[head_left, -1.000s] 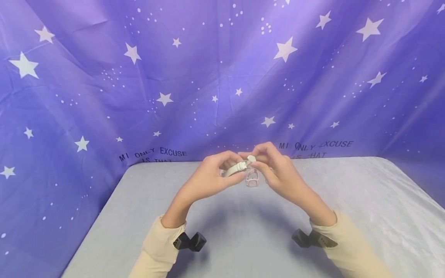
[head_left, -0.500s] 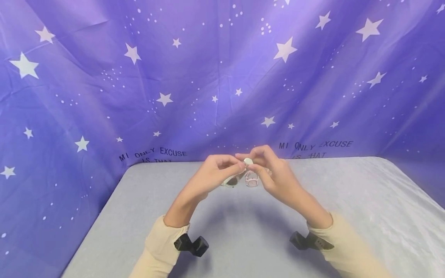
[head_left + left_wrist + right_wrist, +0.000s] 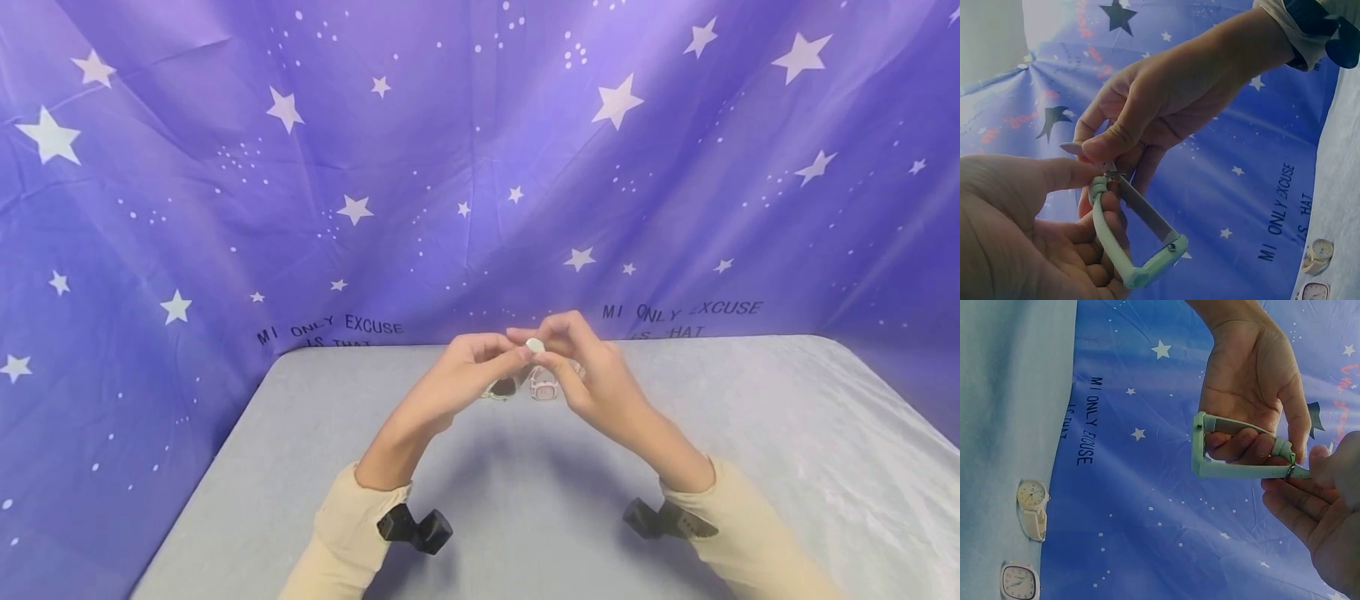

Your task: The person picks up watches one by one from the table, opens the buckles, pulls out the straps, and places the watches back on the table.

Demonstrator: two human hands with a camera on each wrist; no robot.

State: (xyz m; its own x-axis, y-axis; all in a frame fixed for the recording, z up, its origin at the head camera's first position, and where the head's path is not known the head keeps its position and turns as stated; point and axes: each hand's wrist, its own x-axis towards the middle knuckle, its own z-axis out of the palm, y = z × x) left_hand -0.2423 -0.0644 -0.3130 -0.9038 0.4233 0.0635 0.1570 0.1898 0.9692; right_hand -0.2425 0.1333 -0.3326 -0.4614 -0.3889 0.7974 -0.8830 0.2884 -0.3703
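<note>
Long cream sleeves [image 3: 341, 523], softly wrinkled, both sides matching! And at each inner cuff [image 3: 381, 493], a blocky black wrist camera [image 3: 432, 532] juts out.

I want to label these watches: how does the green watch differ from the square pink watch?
The green watch is pale mint, the pink watch light pink. The green watch is held aloft; the pink watch rests on the table. In the right wrist view, the pink watch shows its dial, the green watch its edge. Both are wristwatches.

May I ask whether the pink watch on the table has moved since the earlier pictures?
No; in the head view, the pink watch keeps its place relative to the table's far edge.
</note>
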